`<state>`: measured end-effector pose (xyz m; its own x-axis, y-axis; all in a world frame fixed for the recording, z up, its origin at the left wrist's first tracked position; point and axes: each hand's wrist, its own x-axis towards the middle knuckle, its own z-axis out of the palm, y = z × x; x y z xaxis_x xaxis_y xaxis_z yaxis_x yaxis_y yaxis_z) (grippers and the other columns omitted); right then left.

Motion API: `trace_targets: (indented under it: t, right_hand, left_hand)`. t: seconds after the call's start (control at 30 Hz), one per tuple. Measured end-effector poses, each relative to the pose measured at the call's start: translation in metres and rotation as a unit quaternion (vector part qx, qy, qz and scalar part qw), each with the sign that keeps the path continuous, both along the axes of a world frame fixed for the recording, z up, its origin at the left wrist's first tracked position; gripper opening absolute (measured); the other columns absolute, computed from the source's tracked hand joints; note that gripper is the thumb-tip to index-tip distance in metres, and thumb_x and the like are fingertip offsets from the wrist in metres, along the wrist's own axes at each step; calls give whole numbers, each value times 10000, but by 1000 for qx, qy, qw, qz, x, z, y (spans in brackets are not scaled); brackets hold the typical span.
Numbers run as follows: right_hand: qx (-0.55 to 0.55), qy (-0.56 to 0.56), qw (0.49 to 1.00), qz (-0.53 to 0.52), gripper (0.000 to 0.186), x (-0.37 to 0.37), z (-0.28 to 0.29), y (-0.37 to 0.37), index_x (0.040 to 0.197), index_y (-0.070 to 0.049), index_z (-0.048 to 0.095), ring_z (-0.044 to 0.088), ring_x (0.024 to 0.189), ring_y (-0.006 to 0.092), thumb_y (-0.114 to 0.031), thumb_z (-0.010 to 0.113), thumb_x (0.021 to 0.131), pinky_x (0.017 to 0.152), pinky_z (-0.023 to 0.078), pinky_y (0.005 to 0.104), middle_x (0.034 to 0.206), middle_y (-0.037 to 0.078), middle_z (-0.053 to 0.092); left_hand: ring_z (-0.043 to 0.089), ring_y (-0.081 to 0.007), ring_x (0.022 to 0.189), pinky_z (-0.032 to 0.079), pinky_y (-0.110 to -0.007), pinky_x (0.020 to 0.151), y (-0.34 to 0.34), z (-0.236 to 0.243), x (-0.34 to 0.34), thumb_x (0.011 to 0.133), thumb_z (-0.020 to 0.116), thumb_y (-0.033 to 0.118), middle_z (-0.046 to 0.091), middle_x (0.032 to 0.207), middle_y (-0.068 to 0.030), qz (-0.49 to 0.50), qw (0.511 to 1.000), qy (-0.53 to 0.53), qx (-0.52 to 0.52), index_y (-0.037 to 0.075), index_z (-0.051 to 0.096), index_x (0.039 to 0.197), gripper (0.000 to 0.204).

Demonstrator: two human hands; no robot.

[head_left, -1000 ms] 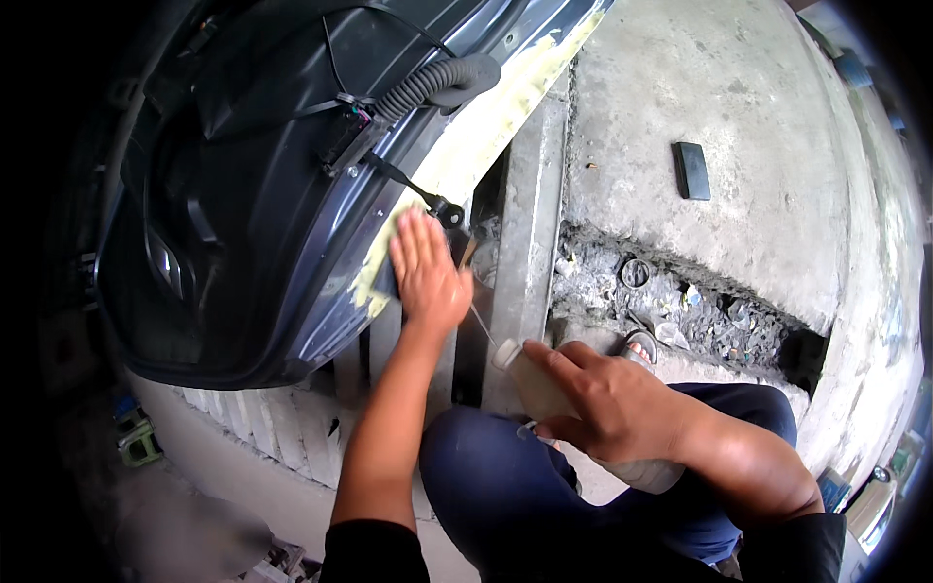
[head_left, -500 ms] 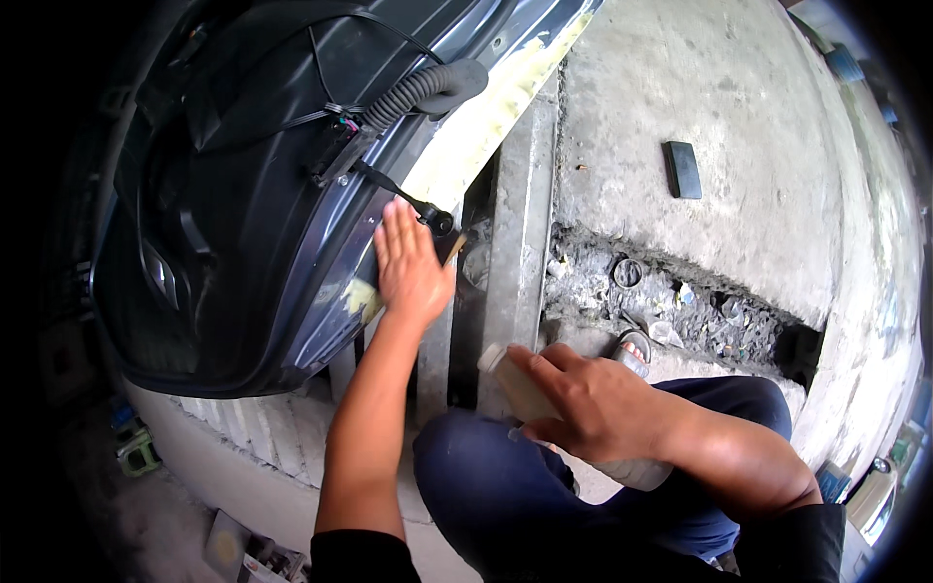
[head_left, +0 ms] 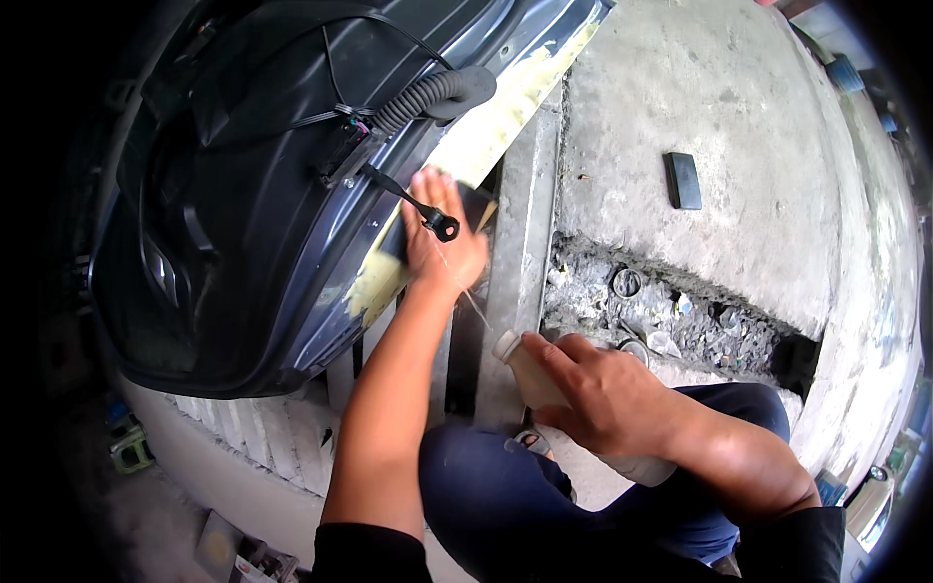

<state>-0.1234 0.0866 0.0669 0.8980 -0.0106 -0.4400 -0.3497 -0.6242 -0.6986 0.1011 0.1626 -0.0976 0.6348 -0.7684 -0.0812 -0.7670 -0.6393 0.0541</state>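
Observation:
My left hand (head_left: pixel 439 260) lies with its fingers stretched over a dark sheet of sandpaper (head_left: pixel 394 239), pressing it to the edge of a dark grey car door (head_left: pixel 330 248). A brownish edge of the sheet sticks out past the hand. Pale yellow filler (head_left: pixel 501 102) coats this door edge. In front of the hand dangles a black strap (head_left: pixel 397 187) with a holed end. My right hand (head_left: pixel 614 400) is closed around a cloudy plastic bottle (head_left: pixel 535 379), tilted toward the door. A thin stream of liquid runs from its white cap to my left hand.
A corrugated black hose (head_left: pixel 418 97) with wires lies on the door panel. A black rectangular block (head_left: pixel 682 181) rests on the concrete floor (head_left: pixel 739 107) at the right. Between the concrete edges runs a rubble-filled trench (head_left: pixel 671 301). Concrete beams (head_left: pixel 520 214) stand below the door.
My left hand has slid up and to the right along the door edge, with more of the sandpaper showing. A stream now comes from the bottle, which has shifted slightly right.

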Motion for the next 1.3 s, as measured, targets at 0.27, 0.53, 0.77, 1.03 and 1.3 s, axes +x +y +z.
trace_targets:
  t: [0.27, 0.53, 0.77, 1.03, 1.3]
  right_hand:
    - [-7, 58, 998, -23, 718, -9, -3, -20, 1428, 13, 349, 658, 886, 422, -294, 671, 864, 759, 535, 458, 1046, 277, 580]
    - [-20, 36, 999, -27, 712, -8, -7, -26, 1438, 9, 335, 655, 897, 421, -302, 653, 881, 778, 535, 454, 1048, 271, 579]
    - [3, 93, 996, -15, 762, -13, -3, -34, 1483, -1, 293, 646, 954, 411, -322, 645, 887, 801, 528, 454, 1109, 273, 552]
    - [9, 83, 996, -21, 748, -13, -4, -36, 1478, -18, 309, 643, 963, 405, -327, 647, 887, 804, 523, 457, 1117, 251, 552]
    - [9, 75, 995, -68, 747, -35, -13, -53, 1472, -31, 320, 655, 910, 412, -335, 653, 877, 777, 527, 459, 1095, 246, 563]
  left_hand:
    - [17, -326, 1516, 19, -430, 1225, 86, -4, -21, 819, 648, 256, 63, 1625, -207, 1, 996, 63, 69, -55, 161, 1521, 910]
    - [77, -395, 1496, 76, -493, 1213, -23, 1, 6, 808, 661, 287, 122, 1593, -269, -47, 998, -10, -29, -94, 201, 1493, 909]
    - [122, -385, 1491, 109, -478, 1212, 21, -2, -9, 793, 666, 218, 141, 1597, -247, -66, 996, 57, 25, -68, 190, 1508, 905]
    - [69, -395, 1497, 51, -477, 1218, -60, -5, 7, 800, 645, 260, 125, 1590, -279, -56, 997, -13, -57, -104, 206, 1489, 895]
    - [100, -390, 1497, 55, -496, 1213, 5, -13, -19, 754, 627, 182, 174, 1593, -247, -112, 992, 53, -4, -78, 205, 1504, 899]
